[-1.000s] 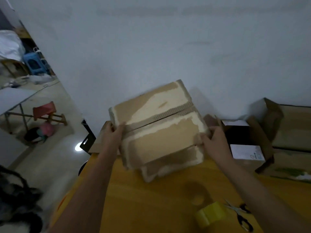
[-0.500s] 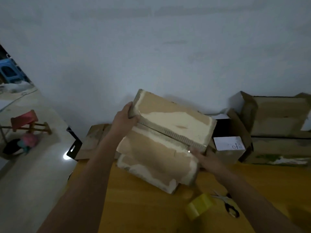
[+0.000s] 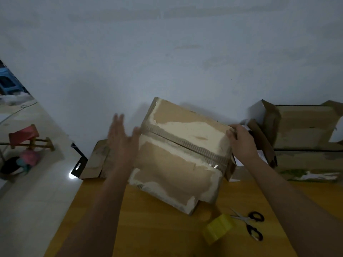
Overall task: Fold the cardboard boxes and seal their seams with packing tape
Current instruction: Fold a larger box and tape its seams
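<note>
A worn brown cardboard box (image 3: 178,156) with torn, pale patches stands tilted on the yellow wooden table (image 3: 148,229). A taped seam runs across its top face. My right hand (image 3: 241,143) grips the box's far right corner. My left hand (image 3: 120,140) is blurred, flat and open, just off the box's left side; contact cannot be told. A yellow roll of packing tape (image 3: 219,228) lies on the table in front of the box, with black-handled scissors (image 3: 250,225) beside it.
Several other cardboard boxes (image 3: 304,138) are stacked at the right against the grey wall (image 3: 167,52). A flattened carton (image 3: 96,160) lies behind the table's left corner. The floor at left holds a small red stool (image 3: 26,136).
The box has been turned and lowered onto the table. My left hand has let go of its left corner and opened. My right hand has shifted to the far right corner.
</note>
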Demonstrator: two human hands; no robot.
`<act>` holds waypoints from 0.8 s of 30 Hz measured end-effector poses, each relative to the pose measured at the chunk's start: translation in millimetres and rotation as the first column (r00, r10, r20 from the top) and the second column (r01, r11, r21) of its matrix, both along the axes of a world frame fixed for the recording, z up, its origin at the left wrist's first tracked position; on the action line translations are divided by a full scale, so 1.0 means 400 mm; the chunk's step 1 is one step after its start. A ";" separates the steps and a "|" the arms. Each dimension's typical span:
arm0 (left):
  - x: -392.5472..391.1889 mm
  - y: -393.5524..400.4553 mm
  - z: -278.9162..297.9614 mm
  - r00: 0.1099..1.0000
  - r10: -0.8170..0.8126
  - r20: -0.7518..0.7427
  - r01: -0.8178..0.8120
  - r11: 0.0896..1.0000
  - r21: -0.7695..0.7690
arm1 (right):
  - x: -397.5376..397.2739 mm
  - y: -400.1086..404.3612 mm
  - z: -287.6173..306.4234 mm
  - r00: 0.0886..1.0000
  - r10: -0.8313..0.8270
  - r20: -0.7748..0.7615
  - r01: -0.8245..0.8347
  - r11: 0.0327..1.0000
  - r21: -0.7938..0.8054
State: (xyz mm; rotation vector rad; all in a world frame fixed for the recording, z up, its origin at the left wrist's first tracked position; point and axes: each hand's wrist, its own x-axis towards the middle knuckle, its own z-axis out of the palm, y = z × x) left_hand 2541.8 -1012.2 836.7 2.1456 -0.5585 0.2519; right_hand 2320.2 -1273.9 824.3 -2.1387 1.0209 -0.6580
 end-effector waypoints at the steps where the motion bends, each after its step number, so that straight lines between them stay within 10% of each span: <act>1: -0.018 0.031 -0.037 0.990 0.112 -0.084 -0.125 0.977 -0.172 | 0.000 -0.003 -0.001 1.000 -0.005 0.012 0.005 1.000 0.001; 4: -0.127 0.084 -0.148 0.698 0.070 -0.713 -0.440 0.827 -0.350 | 0.000 -0.011 -0.002 1.000 0.007 0.008 -0.007 1.000 0.014; 7: -0.239 0.061 -0.193 0.494 -0.287 -0.821 -0.219 0.873 -0.436 | 0.007 -0.004 0.010 1.000 -0.014 0.008 0.013 0.999 0.041; 17: -0.135 0.066 -0.034 0.763 -0.351 -0.543 -0.061 0.797 -0.600 | -0.003 0.161 0.015 0.994 0.095 -0.057 -0.093 0.995 0.047; 24: -0.007 0.063 -0.042 0.627 -0.384 -0.678 0.131 0.910 -0.394 | 0.008 0.242 -0.085 0.951 0.217 -0.220 -0.158 0.954 0.256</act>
